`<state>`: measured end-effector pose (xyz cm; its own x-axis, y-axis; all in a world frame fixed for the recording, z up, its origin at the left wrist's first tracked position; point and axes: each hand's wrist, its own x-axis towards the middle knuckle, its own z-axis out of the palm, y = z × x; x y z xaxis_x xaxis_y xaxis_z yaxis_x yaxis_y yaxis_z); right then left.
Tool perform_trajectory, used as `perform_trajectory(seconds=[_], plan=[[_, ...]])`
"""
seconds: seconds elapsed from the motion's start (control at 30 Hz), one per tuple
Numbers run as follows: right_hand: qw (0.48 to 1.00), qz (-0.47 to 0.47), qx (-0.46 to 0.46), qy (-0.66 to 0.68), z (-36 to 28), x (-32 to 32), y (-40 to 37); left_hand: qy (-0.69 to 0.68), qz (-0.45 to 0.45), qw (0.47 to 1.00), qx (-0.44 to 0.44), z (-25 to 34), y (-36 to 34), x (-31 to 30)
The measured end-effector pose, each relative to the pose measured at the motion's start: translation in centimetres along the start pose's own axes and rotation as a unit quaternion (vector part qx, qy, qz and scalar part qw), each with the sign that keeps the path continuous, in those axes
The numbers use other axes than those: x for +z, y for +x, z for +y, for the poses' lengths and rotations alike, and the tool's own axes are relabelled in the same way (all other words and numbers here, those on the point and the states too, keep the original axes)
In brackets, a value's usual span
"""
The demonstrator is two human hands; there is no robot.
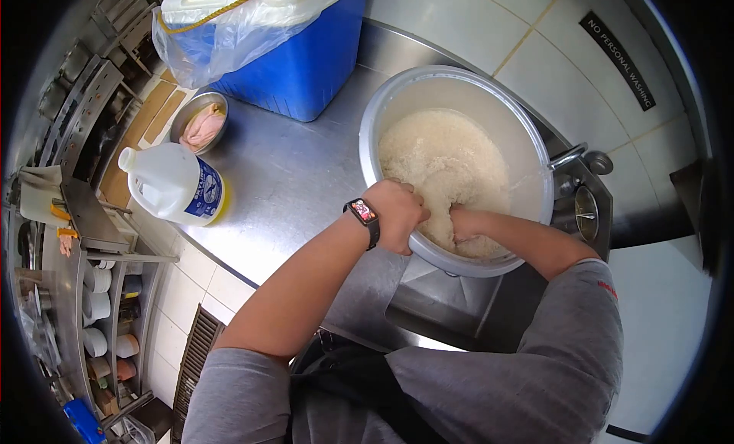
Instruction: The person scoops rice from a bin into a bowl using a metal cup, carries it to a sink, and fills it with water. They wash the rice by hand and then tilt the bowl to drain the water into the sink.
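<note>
A large metal pot (526, 149) full of pale, wet rice grains (443, 142) sits over the sink (459, 299). With its fingers curled over the near-left rim, my left hand (397, 213) grips the pot; a black smartwatch (362, 210) is on that wrist. My right hand (468, 225) reaches over the near-right side and is sunk into the rice, its fingers hidden there. Around it the grains are pushed into a hollow between my two hands.
On the steel counter (283, 169) stand a blue cooler (306, 69) with a plastic bag on top, a plastic jug (180, 185) of yellow liquid and a metal bowl (218, 130) holding a pink cloth-like item. A faucet (569, 155) is right of the pot. Shelves (115, 291) are at left.
</note>
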<state>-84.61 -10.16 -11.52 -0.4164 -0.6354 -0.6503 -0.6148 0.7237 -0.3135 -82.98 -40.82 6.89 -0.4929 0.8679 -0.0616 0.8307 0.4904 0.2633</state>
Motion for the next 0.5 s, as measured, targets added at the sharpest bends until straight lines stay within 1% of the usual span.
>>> perform_trajectory(seconds=[0.03, 0.07, 0.1, 0.13, 0.17, 0.23, 0.3, 0.37, 0.43, 0.5], plan=[[0.989, 0.127, 0.029, -0.075, -1.0, 0.9, 1.1, -0.002, -0.003, 1.000, 0.002, 0.0, 0.1, 0.1], [0.955, 0.252, 0.057, -0.148, -2.3, 0.6, 2.1, -0.004, -0.005, 1.000, 0.003, 0.0, 0.0, 0.1], [0.955, 0.252, 0.052, -0.146, -3.1, -0.2, 3.4, -0.004, -0.007, 1.000, -0.001, -0.1, 0.0, 0.2], [0.964, 0.152, 0.112, -0.189, -4.6, -2.6, 4.1, -0.004, -0.006, 1.000, 0.003, 0.0, 0.0, 0.3], [0.956, 0.051, 0.171, -0.231, -4.8, -4.5, 4.8, -0.002, -0.004, 1.000, 0.008, -0.1, 0.1, 0.3], [0.951, 0.149, 0.223, -0.153, -1.0, -4.7, 8.7, 0.000, -0.001, 1.000, 0.005, -0.3, 0.2, 0.6], [0.940, 0.221, 0.254, -0.055, 1.4, -7.0, 10.3, 0.003, -0.001, 1.000, 0.006, -0.2, 0.2, 0.8], [0.898, 0.351, 0.259, -0.047, 2.7, -8.8, 9.1, 0.002, -0.006, 1.000, 0.001, -0.1, 0.3, 0.6], [0.878, 0.289, 0.379, -0.031, 4.3, -10.4, 8.1, 0.001, 0.000, 1.000, 0.002, -0.1, 0.4, 0.6], [0.887, 0.288, 0.348, -0.094, 6.5, -11.0, 5.9, -0.005, 0.008, 1.000, 0.004, -0.1, 0.3, 0.6]])
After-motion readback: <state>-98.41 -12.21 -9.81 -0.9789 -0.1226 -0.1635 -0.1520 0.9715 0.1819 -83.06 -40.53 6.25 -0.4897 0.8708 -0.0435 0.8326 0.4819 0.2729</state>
